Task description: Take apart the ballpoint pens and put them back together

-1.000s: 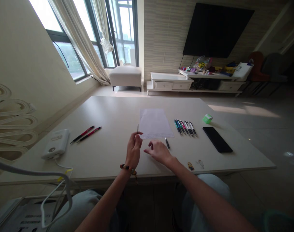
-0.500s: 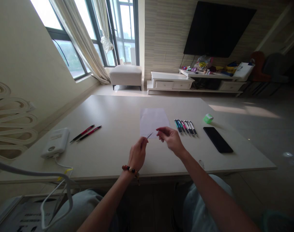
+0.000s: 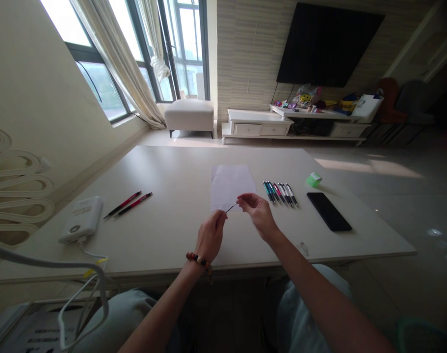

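My left hand [image 3: 210, 235], a bead bracelet on its wrist, is closed in a pinch on a thin dark pen refill [image 3: 230, 208] held just above the table. The refill slants up to the right toward my right hand [image 3: 258, 213]. That hand's thumb and fingers are pinched together right at the refill's far tip. What is between them is too small to make out. Both hands hover over the near edge of a white sheet of paper [image 3: 230, 182].
On the pale table [image 3: 171, 166], several pens [image 3: 280, 192] lie in a row right of the paper. Beyond them are a black phone [image 3: 328, 211] and a small green object [image 3: 314, 179]. Two red pens [image 3: 129, 203] and a white power bank [image 3: 80, 225] with a cable lie at the left.
My right hand rose from the table near a short dark pen part and came to the refill's tip. My left hand tilted the refill from upright to slanting right.
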Tool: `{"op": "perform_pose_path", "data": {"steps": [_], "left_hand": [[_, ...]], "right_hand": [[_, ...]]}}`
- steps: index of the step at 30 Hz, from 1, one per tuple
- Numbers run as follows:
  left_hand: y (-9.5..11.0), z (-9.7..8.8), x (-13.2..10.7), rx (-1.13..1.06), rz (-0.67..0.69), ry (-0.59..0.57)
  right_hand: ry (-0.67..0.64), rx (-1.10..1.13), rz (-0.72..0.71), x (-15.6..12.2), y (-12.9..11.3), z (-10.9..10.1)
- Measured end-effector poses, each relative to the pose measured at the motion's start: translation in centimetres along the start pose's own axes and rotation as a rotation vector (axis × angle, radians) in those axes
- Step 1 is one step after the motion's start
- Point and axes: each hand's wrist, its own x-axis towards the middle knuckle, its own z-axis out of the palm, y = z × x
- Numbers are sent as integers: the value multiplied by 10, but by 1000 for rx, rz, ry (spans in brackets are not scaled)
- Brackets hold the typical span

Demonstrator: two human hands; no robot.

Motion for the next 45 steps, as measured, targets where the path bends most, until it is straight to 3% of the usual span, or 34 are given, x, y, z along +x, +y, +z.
{"op": "perform_pose_path", "data": {"steps": [23,30,34,39,41,43,45], "left_hand": [[5,0,0,-20,23,12],[4,2,0,-51,35,28],[3,4,1,-60,32,31],[1,4,1,-40,18,33],[-1,4,0,-34,19,30],[-1,4,0,-31,20,25],[-1,4,0,-29,18,21]], "right_hand": [[-8,-12,9,1,-3,-6],[-129,-91,12,-5,1,1],[-241,-290,18,2,1,-10],[18,-994,96,20,16,-42],[25,-1178,160,24,28,-48],[-1,-1205,204,25,37,-47],[-5,-1052,195,26,40,-41]]}}
